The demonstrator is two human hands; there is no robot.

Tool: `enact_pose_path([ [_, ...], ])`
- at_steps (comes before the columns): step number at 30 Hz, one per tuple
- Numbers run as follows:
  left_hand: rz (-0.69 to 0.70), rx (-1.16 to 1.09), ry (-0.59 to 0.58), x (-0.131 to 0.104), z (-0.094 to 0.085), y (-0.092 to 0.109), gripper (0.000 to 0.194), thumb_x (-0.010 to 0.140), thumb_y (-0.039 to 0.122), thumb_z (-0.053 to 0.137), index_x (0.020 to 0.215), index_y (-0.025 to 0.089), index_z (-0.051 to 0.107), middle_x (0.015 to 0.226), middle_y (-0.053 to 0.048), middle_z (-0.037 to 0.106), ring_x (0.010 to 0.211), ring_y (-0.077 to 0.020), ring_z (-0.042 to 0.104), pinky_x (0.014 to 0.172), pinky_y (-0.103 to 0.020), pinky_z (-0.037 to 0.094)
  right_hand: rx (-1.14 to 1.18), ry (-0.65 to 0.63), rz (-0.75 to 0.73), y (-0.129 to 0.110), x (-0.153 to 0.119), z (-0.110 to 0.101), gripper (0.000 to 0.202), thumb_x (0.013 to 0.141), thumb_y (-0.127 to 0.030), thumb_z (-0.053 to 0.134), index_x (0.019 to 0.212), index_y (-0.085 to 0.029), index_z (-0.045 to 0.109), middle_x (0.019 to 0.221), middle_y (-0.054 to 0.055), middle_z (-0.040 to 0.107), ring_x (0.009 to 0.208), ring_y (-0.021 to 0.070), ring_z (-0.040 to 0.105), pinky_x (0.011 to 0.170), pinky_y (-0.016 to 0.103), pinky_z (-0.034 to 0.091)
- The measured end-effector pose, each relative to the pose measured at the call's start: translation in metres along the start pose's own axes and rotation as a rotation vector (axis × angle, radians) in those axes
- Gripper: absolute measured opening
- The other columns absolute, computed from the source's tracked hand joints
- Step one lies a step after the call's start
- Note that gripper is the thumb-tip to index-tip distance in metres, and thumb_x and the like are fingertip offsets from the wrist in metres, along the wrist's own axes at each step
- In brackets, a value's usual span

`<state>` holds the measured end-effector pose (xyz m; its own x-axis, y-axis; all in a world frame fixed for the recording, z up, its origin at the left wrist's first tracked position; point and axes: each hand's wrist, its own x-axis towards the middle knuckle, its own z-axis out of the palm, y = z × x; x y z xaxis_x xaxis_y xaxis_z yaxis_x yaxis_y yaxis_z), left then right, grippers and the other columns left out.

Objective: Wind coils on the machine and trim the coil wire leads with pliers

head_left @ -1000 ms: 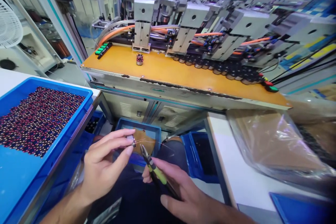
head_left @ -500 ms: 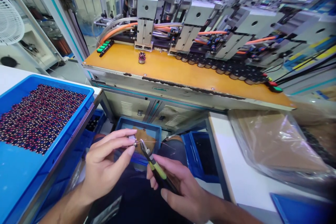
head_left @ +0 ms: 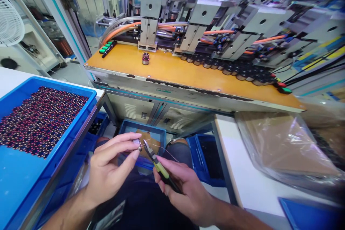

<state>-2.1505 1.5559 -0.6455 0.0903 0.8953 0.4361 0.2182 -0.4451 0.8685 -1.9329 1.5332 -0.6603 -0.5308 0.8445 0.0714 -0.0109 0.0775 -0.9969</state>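
Between the thumb and fingers of my left hand is a small round metal motor stator, mostly hidden by the fingertips. Thin copper wires stretch from it to the right. My right hand grips wire cutters by their green and black handles. The cutters' tips point up and left, close beside the stator at the wires; whether the jaws touch a wire I cannot tell. Below the hands, a blue bin on the floor has a brown sheet inside.
On the left stands a blue tray with many wound stators. An orange bench under a machine bears one wound stator, marker pens and a row of dark round parts. Plastic-wrapped cardboard lies at right.
The cutters have shifted slightly, with their tips nearer the stator and more closed. The loose wire now curves further down to the right. My left hand has barely moved.
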Motion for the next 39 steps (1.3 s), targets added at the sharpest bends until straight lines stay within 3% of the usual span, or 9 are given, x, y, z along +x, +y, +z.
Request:
enact_pose_path([
  [5, 0.097, 0.012, -0.039, 0.001, -0.001, -0.005, 0.032, 0.082, -0.003, 0.066, 0.103, 0.021, 0.07, 0.118, -0.007, 0.069, 0.109, -0.0183, 0.069, 0.089, -0.026, 0.06, 0.104, 0.026, 0.175, -0.005, -0.004, -0.006, 0.047, 0.089, -0.014, 0.056, 0.136, -0.021, 0.05, 0.093, 0.004, 0.056, 0.082, 0.0123, 0.055, 0.076, 0.029, 0.048],
  [7, 0.144, -0.055, -0.026, 0.0, -0.002, -0.008, 0.04, 0.078, -0.007, 0.067, 0.107, 0.021, 0.063, 0.122, -0.008, 0.064, 0.112, -0.0208, 0.068, 0.089, -0.029, 0.062, 0.145, 0.015, 0.195, -0.008, -0.009, -0.011, 0.053, 0.089, -0.013, 0.057, 0.139, -0.024, 0.044, 0.102, 0.005, 0.057, 0.09, 0.0132, 0.057, 0.085, 0.031, 0.049],
  [10, 0.143, -0.214, 0.0, -0.001, -0.002, -0.01, 0.059, 0.073, -0.013, 0.067, 0.116, 0.025, 0.05, 0.126, -0.008, 0.058, 0.107, -0.0223, 0.071, 0.086, -0.035, 0.065, 0.18, -0.06, 0.175, -0.01, -0.018, -0.018, 0.066, 0.089, -0.007, 0.057, 0.145, -0.035, 0.035, 0.115, 0.005, 0.055, 0.1, 0.0128, 0.058, 0.096, 0.034, 0.048],
  [15, 0.154, -0.241, 0.026, -0.003, 0.002, -0.009, 0.069, 0.073, -0.015, 0.066, 0.125, 0.024, 0.045, 0.116, -0.008, 0.067, 0.109, -0.0232, 0.071, 0.091, -0.037, 0.064, 0.202, -0.17, 0.078, -0.016, -0.025, -0.024, 0.075, 0.094, -0.003, 0.049, 0.15, -0.048, 0.027, 0.128, 0.004, 0.051, 0.117, 0.0142, 0.055, 0.109, 0.04, 0.042],
  [23, 0.152, -0.232, 0.051, -0.008, 0.003, -0.009, 0.072, 0.071, -0.018, 0.066, 0.127, 0.023, 0.05, 0.118, -0.004, 0.071, 0.107, -0.0202, 0.072, 0.095, -0.033, 0.063, 0.183, -0.192, 0.032, -0.025, -0.022, -0.021, 0.065, 0.095, -0.013, 0.05, 0.154, -0.03, 0.029, 0.124, 0.013, 0.053, 0.112, 0.0208, 0.059, 0.103, 0.046, 0.048],
  [30, 0.087, -0.254, 0.028, -0.011, 0.003, -0.007, 0.071, 0.073, -0.017, 0.064, 0.128, 0.026, 0.051, 0.12, -0.003, 0.071, 0.11, -0.0183, 0.071, 0.099, -0.032, 0.061, 0.199, -0.182, 0.037, -0.023, -0.021, -0.017, 0.062, 0.097, -0.017, 0.051, 0.154, -0.033, 0.03, 0.123, 0.012, 0.052, 0.11, 0.0209, 0.059, 0.1, 0.047, 0.049],
  [36, 0.084, -0.227, 0.012, -0.012, 0.001, -0.008, 0.071, 0.074, -0.016, 0.065, 0.13, 0.026, 0.05, 0.119, -0.003, 0.071, 0.112, -0.0165, 0.07, 0.104, -0.03, 0.057, 0.236, -0.182, 0.028, -0.022, -0.019, -0.015, 0.064, 0.099, -0.016, 0.052, 0.151, -0.047, 0.03, 0.122, 0.007, 0.054, 0.103, 0.0161, 0.059, 0.093, 0.04, 0.051],
  [39, 0.083, -0.222, 0.011, -0.012, 0.001, -0.008, 0.071, 0.074, -0.016, 0.065, 0.13, 0.026, 0.05, 0.119, -0.003, 0.072, 0.112, -0.0164, 0.07, 0.104, -0.03, 0.057, 0.236, -0.173, 0.064, -0.022, -0.021, -0.016, 0.062, 0.099, -0.019, 0.053, 0.151, -0.043, 0.031, 0.119, 0.008, 0.055, 0.098, 0.015, 0.06, 0.089, 0.038, 0.053],
])
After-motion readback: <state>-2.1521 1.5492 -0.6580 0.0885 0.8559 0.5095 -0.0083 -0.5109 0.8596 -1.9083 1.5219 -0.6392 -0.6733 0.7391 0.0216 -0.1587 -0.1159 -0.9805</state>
